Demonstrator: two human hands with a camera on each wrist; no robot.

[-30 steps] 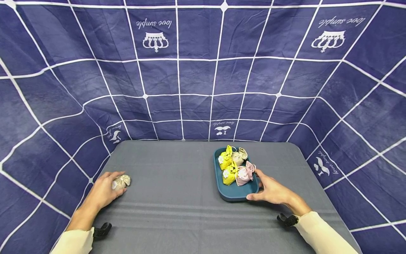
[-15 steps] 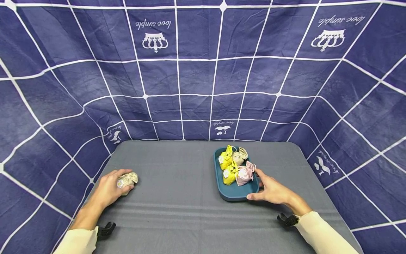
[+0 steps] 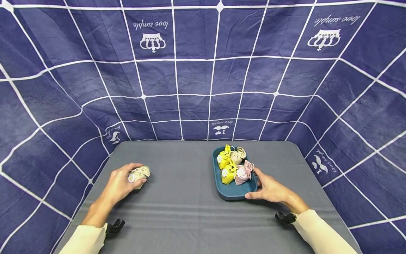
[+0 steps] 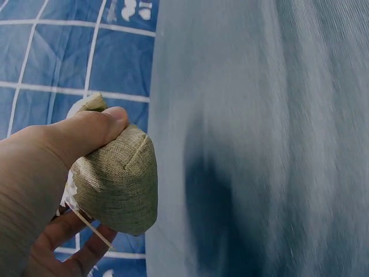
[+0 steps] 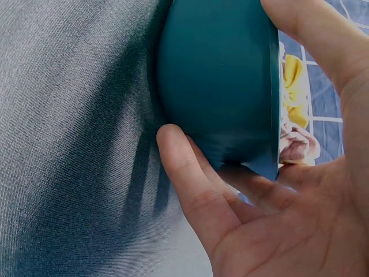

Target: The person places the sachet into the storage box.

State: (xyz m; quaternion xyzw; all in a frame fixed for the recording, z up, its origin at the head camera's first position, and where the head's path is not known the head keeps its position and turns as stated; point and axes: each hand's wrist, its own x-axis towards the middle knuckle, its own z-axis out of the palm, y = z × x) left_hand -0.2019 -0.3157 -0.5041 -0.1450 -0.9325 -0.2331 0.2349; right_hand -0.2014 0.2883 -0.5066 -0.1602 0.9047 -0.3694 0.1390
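Observation:
My left hand (image 3: 122,182) grips a small beige drawstring pouch (image 3: 139,173) between thumb and fingers. The pouch carries a white flower and is held above the table, its shadow falling on the cloth in the left wrist view, where its woven side (image 4: 118,179) faces the camera. At the right, my right hand (image 3: 269,187) holds the near right corner of a teal tray (image 3: 233,195), thumb at the front and fingers along the side wall (image 5: 219,75). Inside the tray lie two yellow pouches (image 3: 224,158), a beige pouch (image 3: 237,156) and a pink pouch (image 3: 242,173).
A grey cloth (image 3: 177,183) covers the table between the hands. Blue fabric with white lines (image 3: 196,77) hangs behind the table and along both sides. Each wrist wears a black strap piece (image 3: 115,226).
My left hand has lifted the beige pouch and carried it to the right and slightly away from me. The right hand and the tray have stayed in place.

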